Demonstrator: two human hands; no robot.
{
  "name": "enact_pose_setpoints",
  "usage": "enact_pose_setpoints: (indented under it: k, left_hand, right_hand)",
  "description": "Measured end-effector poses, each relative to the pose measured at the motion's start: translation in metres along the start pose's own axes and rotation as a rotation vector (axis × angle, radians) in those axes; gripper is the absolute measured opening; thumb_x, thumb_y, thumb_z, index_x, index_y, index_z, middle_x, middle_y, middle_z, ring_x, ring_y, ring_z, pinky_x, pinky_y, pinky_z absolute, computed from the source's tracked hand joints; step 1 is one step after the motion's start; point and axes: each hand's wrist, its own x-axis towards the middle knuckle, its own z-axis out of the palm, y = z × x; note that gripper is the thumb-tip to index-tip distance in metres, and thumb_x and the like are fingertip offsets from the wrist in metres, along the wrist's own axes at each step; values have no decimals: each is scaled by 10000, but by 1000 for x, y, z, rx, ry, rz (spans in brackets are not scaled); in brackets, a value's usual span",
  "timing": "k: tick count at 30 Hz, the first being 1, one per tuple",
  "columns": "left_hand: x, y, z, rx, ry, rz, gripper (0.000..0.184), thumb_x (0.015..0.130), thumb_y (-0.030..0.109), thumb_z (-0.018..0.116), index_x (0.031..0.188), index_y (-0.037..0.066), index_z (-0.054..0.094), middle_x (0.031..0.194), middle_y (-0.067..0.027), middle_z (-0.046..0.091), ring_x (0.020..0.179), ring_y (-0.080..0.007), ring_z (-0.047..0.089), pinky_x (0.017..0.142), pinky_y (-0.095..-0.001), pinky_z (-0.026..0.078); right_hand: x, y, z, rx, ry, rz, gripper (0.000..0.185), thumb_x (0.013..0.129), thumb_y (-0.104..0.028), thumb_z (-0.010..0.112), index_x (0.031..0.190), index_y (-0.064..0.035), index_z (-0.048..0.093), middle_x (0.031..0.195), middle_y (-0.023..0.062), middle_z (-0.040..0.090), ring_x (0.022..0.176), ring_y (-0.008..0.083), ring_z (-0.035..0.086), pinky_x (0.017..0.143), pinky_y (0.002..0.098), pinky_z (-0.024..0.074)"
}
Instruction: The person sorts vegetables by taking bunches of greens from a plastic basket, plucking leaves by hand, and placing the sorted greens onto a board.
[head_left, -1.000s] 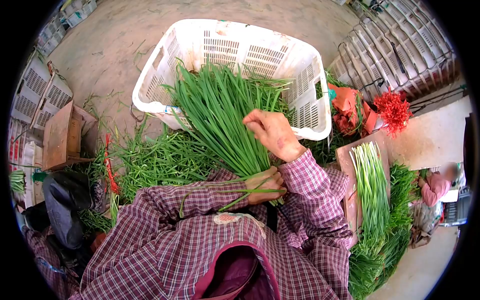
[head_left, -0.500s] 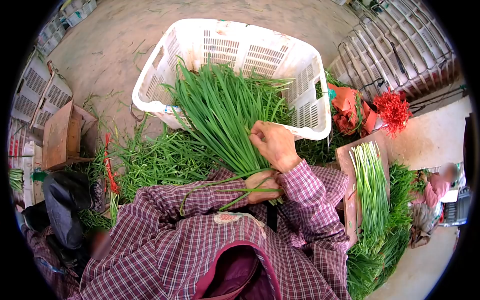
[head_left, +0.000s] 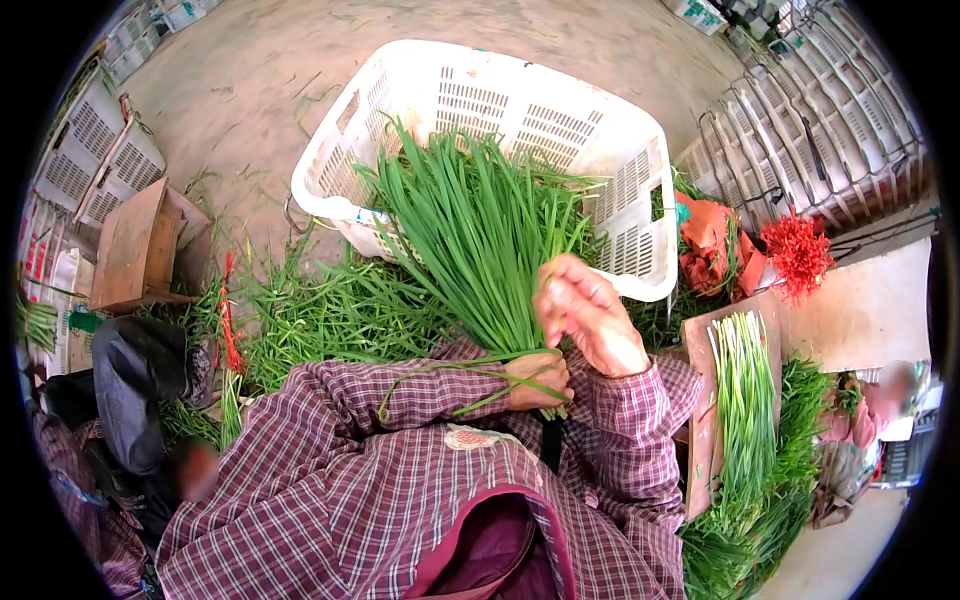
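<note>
My left hand [head_left: 540, 381] is wrapped round the base of a bunch of long green stalks [head_left: 465, 240], close to my body. The leafy ends fan out over the near rim of a white plastic crate [head_left: 655, 290]. Beside the bunch, on its right, my right hand [head_left: 585, 310] is raised with fingers curled together; whether it holds anything is too blurred to tell. A few loose blades lie across my left wrist and sleeve.
Pale-stemmed stalks [head_left: 743, 400] lie on a board at the right, near a red bundle of ties [head_left: 797, 256]. Cut greens [head_left: 330, 320] cover the floor left of the crate. A wooden stool [head_left: 140, 250] stands farther left. Other people are partly visible at both sides.
My right hand has turned and lifted from the stalks toward the right. My left hand keeps its grip. The whole view has shifted slightly.
</note>
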Motion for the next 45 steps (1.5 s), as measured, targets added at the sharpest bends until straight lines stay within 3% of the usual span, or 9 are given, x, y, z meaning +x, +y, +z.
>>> enact_pose_setpoints:
  k: [4,6,11,20,23,25,28,42,45]
  left_hand:
    - [2,4,-2,-95,19,-11,304,871,146,475,1147,19,461,1140,-120,518,1032,-213,516,868,-395,444]
    - [6,5,-2,-152,35,-11,301,870,145,479,1145,23,464,1133,-116,520,1024,-210,517,863,-391,445]
    - [16,13,0,-229,44,-19,295,866,142,489,1140,34,470,1115,-106,524,1004,-203,520,851,-381,450]
    - [14,17,-7,-264,45,-35,285,859,136,506,1132,55,483,1083,-89,532,970,-191,527,828,-364,457]
    - [15,18,-6,-285,38,-37,282,857,134,512,1129,61,487,1073,-83,535,958,-187,529,821,-358,459]
    - [14,21,-7,-279,32,-38,281,856,132,515,1127,66,490,1066,-79,537,950,-184,530,816,-354,461]
    - [15,25,-6,-283,27,-38,278,854,130,521,1124,73,494,1055,-73,539,939,-180,532,808,-348,463]
    - [13,31,-18,-363,10,-41,271,843,121,548,1111,104,513,1006,-45,551,884,-161,542,773,-321,475]
    - [14,36,-28,-408,10,-59,270,841,119,554,1109,111,517,995,-40,554,873,-157,544,766,-315,477]
  right_hand:
    - [29,-3,20,-489,-132,109,265,944,-260,535,1036,-23,611,980,82,655,761,163,632,619,268,502]
    - [52,22,12,-1318,207,-326,294,884,-275,610,998,-3,615,945,120,672,739,214,648,637,317,508]
    - [71,54,8,-1477,333,-391,177,792,-211,686,851,-63,611,793,89,657,653,291,622,606,369,487]
    - [38,43,34,-72,-211,74,234,931,-267,563,958,-38,600,782,36,603,527,50,510,453,173,455]
    - [38,22,64,-313,-399,82,215,942,-232,544,980,-33,614,849,41,604,638,85,565,522,216,463]
    - [60,37,59,-837,-414,-393,268,941,-266,540,1034,-31,631,916,89,633,743,169,615,627,296,505]
    - [93,41,44,-1377,107,-313,237,869,-281,612,995,-83,645,894,92,620,819,224,632,712,358,512]
    - [111,70,23,-1504,269,-518,96,811,-151,635,821,-69,586,770,86,589,698,268,615,624,394,500]
    - [105,66,34,-991,121,-422,101,850,-133,612,858,-33,597,766,100,627,656,167,598,608,311,503]
